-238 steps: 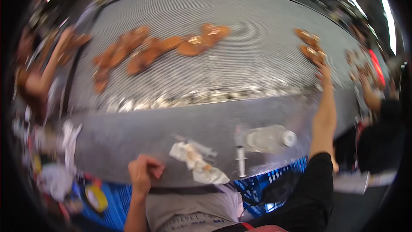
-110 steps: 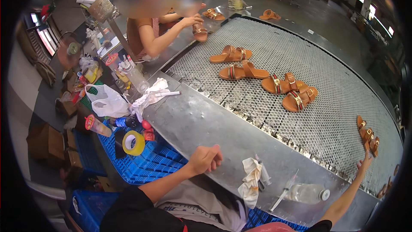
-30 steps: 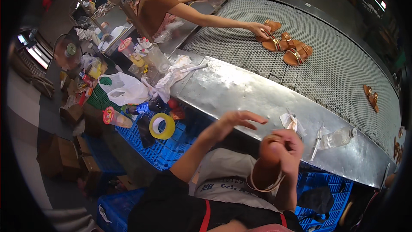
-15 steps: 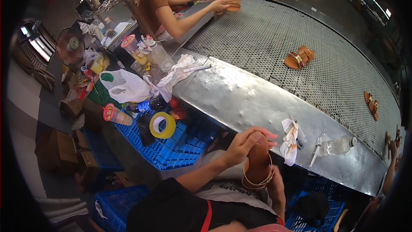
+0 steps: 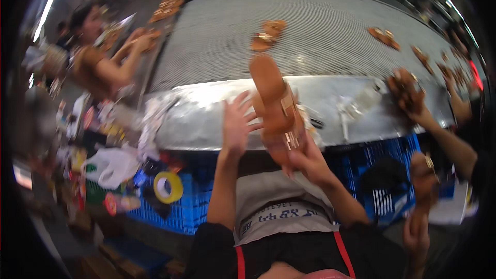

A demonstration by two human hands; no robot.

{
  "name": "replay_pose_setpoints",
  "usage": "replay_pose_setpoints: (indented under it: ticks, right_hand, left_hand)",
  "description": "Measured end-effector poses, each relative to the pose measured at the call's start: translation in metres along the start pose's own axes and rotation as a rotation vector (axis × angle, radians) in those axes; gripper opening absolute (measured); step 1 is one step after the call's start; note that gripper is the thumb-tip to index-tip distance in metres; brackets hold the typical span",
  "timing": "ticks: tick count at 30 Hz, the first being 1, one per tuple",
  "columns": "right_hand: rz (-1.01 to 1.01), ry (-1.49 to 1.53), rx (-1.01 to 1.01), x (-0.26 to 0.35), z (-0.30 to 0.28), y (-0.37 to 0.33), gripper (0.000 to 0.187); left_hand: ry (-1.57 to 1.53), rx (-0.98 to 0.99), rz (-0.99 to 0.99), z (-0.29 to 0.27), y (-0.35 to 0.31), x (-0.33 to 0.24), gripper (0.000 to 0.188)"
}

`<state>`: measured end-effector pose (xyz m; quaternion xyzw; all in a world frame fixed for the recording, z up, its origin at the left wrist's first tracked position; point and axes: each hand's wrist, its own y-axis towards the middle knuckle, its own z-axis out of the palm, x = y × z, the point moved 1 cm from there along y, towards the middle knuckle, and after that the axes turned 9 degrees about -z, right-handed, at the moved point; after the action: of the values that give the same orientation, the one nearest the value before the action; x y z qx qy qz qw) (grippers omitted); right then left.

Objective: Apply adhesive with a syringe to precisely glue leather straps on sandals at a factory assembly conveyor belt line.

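Observation:
My right hand (image 5: 308, 161) grips a brown sandal (image 5: 267, 78) with gold buckles by its lower end, holding it upright over the metal ledge (image 5: 201, 124). Blur keeps me from telling whether a second sandal overlaps it. Beside the sandal, my left hand (image 5: 238, 125) is raised with its fingers spread and nothing in it. Beyond the ledge, another brown sandal (image 5: 267, 36) lies on the perforated belt (image 5: 217, 36).
A clear bottle (image 5: 364, 99) lies on the ledge. Blue crates (image 5: 199, 201), yellow tape (image 5: 168, 187) and a white plastic bag (image 5: 111, 168) are at left. A co-worker (image 5: 106, 67) handles sandals at far left; another person's hands (image 5: 417, 106) hold sandals close on my right.
The view has swung. My right hand has lifted the sandal from my lap to above the ledge. My left hand has come off it and spread. Another person's hands holding sandals have appeared at right.

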<state>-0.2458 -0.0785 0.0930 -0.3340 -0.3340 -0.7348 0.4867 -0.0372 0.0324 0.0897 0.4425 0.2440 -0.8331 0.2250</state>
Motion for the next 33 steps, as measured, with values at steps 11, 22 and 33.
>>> replay_pose_setpoints:
  ticks: [11, 22, 33]
  right_hand:
    - [-0.206, -0.230, -0.312, -0.011, -0.030, 0.026, 0.035]
    - [-0.188, -0.370, -0.129, -0.012, -0.035, -0.034, 0.024]
    - [-0.107, -0.682, 0.039, -0.038, -0.033, -0.048, 0.022]
  left_hand:
    - [0.302, -0.111, -0.039, -0.015, -0.001, 0.051, 0.079]
    - [0.449, -0.147, 0.040, -0.015, -0.003, 0.059, 0.071]
    - [0.680, -0.138, 0.091, -0.006, -0.006, 0.056, 0.047]
